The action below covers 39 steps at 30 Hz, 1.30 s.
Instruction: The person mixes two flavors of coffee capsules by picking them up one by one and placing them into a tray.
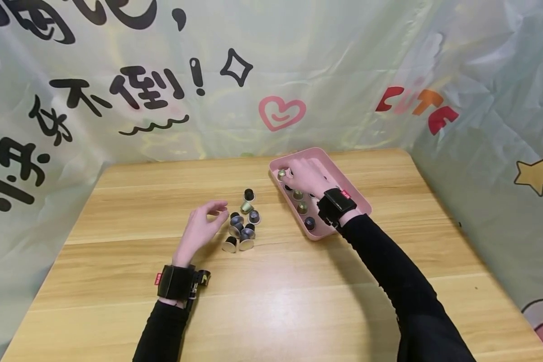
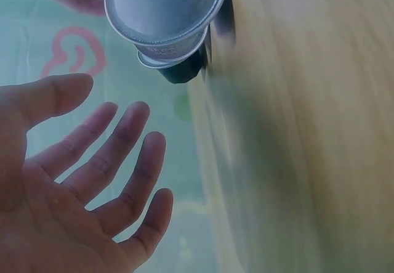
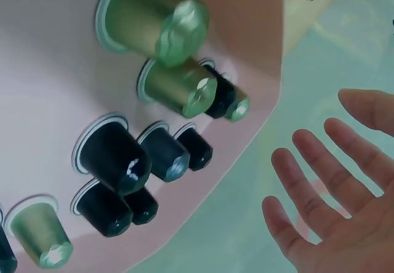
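Observation:
Over the far part of a pink tray hovers my right hand. The right wrist view shows its fingers apart, with nothing between them. Green and dark coffee capsules stand on their rims inside the tray; in the head view my right hand hides some of them. My left hand is just left of a loose group of coffee capsules on the table. Its fingers are spread and hold nothing. Close by, one capsule turns its silver lid toward the left wrist camera.
The capsules and tray stand on a light wooden table. A printed cloth with black writing and a pink heart hangs behind it and along the sides. At the group's far end, a pale green capsule lies on its side.

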Available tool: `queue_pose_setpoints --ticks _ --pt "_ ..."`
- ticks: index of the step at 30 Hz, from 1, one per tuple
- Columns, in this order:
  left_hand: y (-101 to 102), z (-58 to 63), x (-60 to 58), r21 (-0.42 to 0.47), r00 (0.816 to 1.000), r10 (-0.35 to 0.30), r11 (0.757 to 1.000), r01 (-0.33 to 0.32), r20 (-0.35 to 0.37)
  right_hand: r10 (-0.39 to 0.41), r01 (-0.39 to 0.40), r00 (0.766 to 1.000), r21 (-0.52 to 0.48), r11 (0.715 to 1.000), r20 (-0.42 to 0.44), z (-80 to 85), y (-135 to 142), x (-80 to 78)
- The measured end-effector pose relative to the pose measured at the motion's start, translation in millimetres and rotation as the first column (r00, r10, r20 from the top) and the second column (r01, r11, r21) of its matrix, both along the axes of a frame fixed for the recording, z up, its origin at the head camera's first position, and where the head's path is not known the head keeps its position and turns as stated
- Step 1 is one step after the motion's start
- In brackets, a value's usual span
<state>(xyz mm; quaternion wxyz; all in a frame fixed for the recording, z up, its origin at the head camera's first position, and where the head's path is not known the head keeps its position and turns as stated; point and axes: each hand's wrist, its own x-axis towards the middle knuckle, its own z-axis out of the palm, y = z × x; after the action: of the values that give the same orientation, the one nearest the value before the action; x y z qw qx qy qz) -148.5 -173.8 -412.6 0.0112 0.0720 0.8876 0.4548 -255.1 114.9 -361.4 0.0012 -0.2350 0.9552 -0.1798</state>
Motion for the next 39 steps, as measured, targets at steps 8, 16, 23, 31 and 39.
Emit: queue_pose_setpoints --ticks 8,16,23,31,39 --pt "-0.9 -1.5 -0.1 -0.006 1.000 0.001 1.000 -0.001 -0.004 0.110 -0.110 0.994 0.014 0.994 0.001 -3.9 -22.4 10.9" --pt "-1.4 -1.9 0.0 0.006 1.000 0.004 1.000 -0.004 0.021 0.175 -0.182 0.982 0.089 0.979 0.077 -5.4 -44.8 14.3" --pt "-2.2 -1.7 -0.5 0.010 1.000 0.005 1.000 -0.005 0.013 0.233 -0.251 0.959 0.104 0.962 0.159 -2.0 -61.9 18.0" --pt "-2.8 -1.6 0.0 0.018 1.000 0.004 1.000 -0.004 0.000 0.290 -0.321 0.942 0.205 0.925 0.170 -7.8 -82.1 17.0" --pt "-3.6 -1.9 -0.3 0.012 1.000 0.009 1.000 -0.009 0.013 0.280 -0.313 0.948 0.296 0.902 0.150 -18.5 -93.0 13.2"
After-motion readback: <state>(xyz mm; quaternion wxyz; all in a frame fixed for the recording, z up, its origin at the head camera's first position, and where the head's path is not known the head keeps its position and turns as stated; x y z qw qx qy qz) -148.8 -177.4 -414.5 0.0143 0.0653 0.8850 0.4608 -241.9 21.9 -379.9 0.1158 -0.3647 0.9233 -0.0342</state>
